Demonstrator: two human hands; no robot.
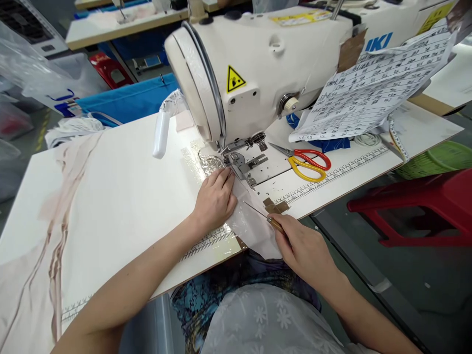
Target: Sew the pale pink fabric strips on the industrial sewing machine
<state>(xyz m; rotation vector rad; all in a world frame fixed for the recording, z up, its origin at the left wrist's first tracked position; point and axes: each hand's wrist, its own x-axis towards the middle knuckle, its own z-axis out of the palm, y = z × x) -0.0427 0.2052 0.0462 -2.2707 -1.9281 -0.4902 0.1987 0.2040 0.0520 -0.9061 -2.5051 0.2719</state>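
Note:
My left hand (215, 196) is by the presser foot of a white sewing machine (273, 59). Its fingers are curled together on a pale pink piece of fabric (254, 223), which runs from the needle area down over the table's front edge. The fingertips are partly hidden near the foot. In my right hand (304, 243) is an awl (275, 223) with a wooden handle and a thin metal shaft. The awl's tip points left, over the fabric. Scissors (309, 164) with red and yellow handles lie right of the needle plate.
Printed paper sheets (372, 88) lean against the machine's right side. Pale fabric (55, 236) lies along the table's left end. Measuring tape strips (339, 172) run along the front edge. A red stool (416, 211) and a green basket (435, 160) stand at right.

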